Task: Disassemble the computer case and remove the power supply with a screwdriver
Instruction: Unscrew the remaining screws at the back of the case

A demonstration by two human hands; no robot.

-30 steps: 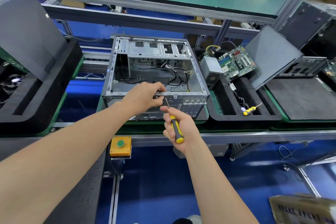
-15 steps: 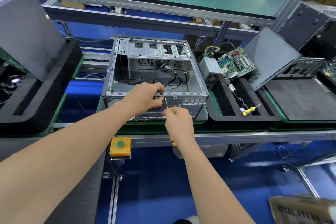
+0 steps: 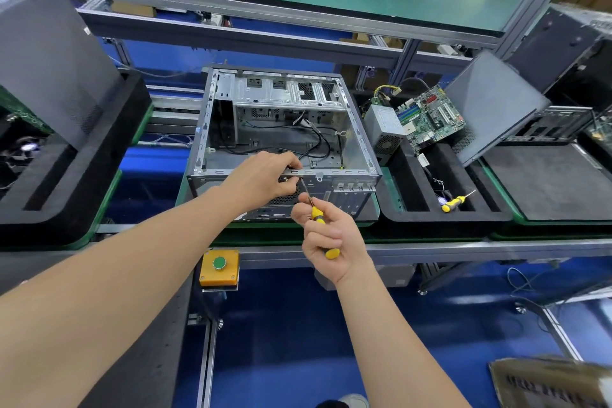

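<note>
Head view: the right hand [image 3: 334, 235] has rolled palm-up again, fingers wrapped round the screwdriver [image 3: 317, 214], whose tip sits at the near top edge of the case [image 3: 357, 129]. It is probably backing out a screw. The left hand [image 3: 265, 175] still pinches that rim. A power supply [image 3: 385, 129] lies in the tray [image 3: 463, 217] to the right.
</note>
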